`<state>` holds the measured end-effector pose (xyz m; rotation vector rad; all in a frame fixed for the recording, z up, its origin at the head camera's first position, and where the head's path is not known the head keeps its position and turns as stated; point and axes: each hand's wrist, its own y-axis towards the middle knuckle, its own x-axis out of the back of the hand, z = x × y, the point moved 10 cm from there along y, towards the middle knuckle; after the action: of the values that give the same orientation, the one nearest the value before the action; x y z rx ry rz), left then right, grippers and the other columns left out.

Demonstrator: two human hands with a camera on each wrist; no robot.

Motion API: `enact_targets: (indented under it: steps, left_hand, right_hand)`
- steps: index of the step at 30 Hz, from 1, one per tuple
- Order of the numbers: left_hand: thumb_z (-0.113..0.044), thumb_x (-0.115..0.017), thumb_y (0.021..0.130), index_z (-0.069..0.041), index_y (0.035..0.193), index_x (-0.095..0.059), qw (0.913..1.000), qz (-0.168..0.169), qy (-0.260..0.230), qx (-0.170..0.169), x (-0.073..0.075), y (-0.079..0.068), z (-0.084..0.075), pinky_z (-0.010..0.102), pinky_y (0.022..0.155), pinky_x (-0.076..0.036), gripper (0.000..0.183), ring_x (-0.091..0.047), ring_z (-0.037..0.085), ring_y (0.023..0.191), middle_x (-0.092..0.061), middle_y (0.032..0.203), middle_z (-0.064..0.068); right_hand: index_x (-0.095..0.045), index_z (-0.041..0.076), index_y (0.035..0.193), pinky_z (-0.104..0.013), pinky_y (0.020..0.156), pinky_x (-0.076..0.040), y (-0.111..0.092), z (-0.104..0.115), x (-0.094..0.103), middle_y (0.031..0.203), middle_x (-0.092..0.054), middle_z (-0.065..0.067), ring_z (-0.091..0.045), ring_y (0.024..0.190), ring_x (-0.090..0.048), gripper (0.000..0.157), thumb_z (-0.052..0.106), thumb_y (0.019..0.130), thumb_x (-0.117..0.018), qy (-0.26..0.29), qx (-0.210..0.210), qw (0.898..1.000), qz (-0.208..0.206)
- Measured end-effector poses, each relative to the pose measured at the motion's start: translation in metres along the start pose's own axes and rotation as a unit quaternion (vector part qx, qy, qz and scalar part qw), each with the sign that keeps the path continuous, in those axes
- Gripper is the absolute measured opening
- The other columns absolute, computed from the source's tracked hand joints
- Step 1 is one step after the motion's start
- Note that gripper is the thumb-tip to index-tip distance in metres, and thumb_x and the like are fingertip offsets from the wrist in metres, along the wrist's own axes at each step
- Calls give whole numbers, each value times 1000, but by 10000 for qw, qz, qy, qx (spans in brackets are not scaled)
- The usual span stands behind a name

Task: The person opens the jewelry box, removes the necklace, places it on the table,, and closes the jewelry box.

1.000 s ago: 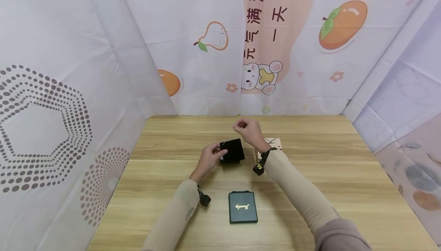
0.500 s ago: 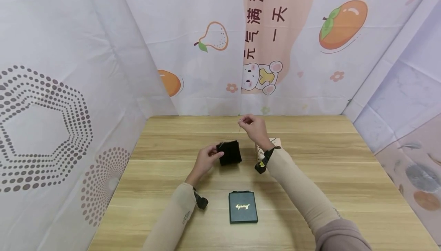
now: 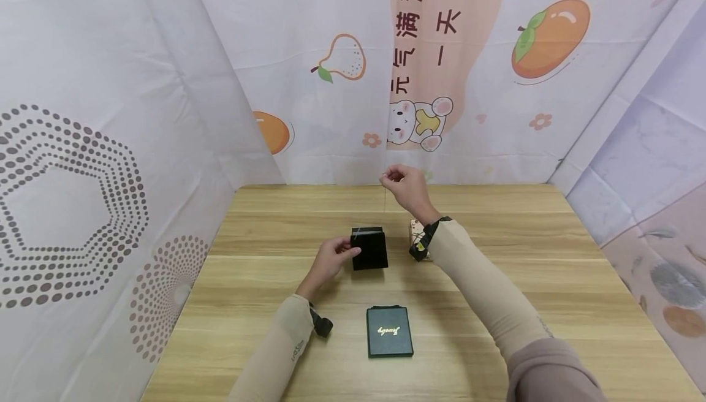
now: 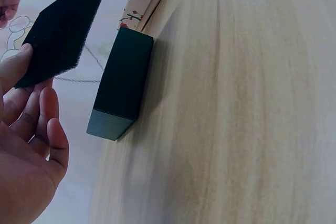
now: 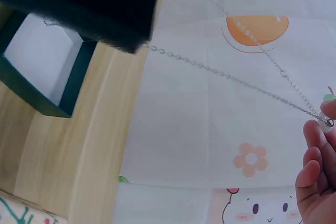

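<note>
My left hand (image 3: 330,261) pinches a black velvety jewelry pad (image 4: 60,32) by its edge, thumb on one face and fingers behind. The pad is tilted up, close over an open dark green box (image 4: 126,74) with a pale inside, best seen in the right wrist view. Higher up, beyond the pad, my right hand (image 3: 408,190) pinches one end of a thin silver necklace (image 5: 226,74) between thumb and fingertips. Two strands of its chain run from these fingertips toward the pad, spread apart and nearly straight. Where the chain meets the pad is partly hidden.
A dark green lid (image 3: 389,331) with gold "Jewelry" lettering lies flat nearer me. A cream patterned item (image 3: 417,233) sits on the wooden table (image 3: 496,236) behind my right wrist. A printed curtain (image 3: 331,114) hangs at the table's far edge.
My right hand has risen and moved slightly right, drawing the necklace up into a longer visible line. My left hand has shifted a little left and turned the pad more squarely toward me.
</note>
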<state>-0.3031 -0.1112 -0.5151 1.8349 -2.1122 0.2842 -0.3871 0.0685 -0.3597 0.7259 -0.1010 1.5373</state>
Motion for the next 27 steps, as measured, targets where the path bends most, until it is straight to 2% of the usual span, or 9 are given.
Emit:
enact_targets:
  steps: [4, 10, 18, 27]
  left_hand:
    - [-16, -71, 88, -1, 100, -71, 9998, 166, 101, -84, -3, 0, -2, 22, 70, -46, 19, -55, 8, 76, -68, 87, 9]
    - [-14, -72, 88, 1, 97, -70, 9993, 267, -22, -275, -5, -2, -4, 21, 68, -47, 17, -54, 6, 73, -68, 85, 12]
    - [-14, -71, 89, 0, 99, -70, 9993, 341, 119, -60, -7, 0, 0, 22, 68, -45, 17, -52, 9, 75, -69, 89, 14]
    - [-21, -70, 90, -3, 99, -71, 9987, 447, 83, -230, -8, -3, -1, 22, 66, -45, 20, -53, 9, 74, -68, 86, 8]
  right_hand:
    - [-71, 0, 89, -21, 67, -46, 3, 6, 2, 83, -69, -15, -18, 74, -59, 13, 12, 88, -68, 80, 82, 9999, -39]
    - [-71, -1, 89, -21, 69, -46, 7, 13, 6, 83, -69, -16, -20, 75, -60, 12, 11, 88, -68, 69, 189, 9997, -118]
    - [-69, -2, 86, -17, 65, -44, 17, 34, 18, 79, -68, -17, -18, 71, -58, 11, 9, 87, -67, -40, 608, 9979, -198]
    - [-70, -4, 86, -15, 65, -43, 19, 46, 29, 82, -66, -17, -20, 72, -58, 11, 7, 86, -69, -24, 856, 9954, -432]
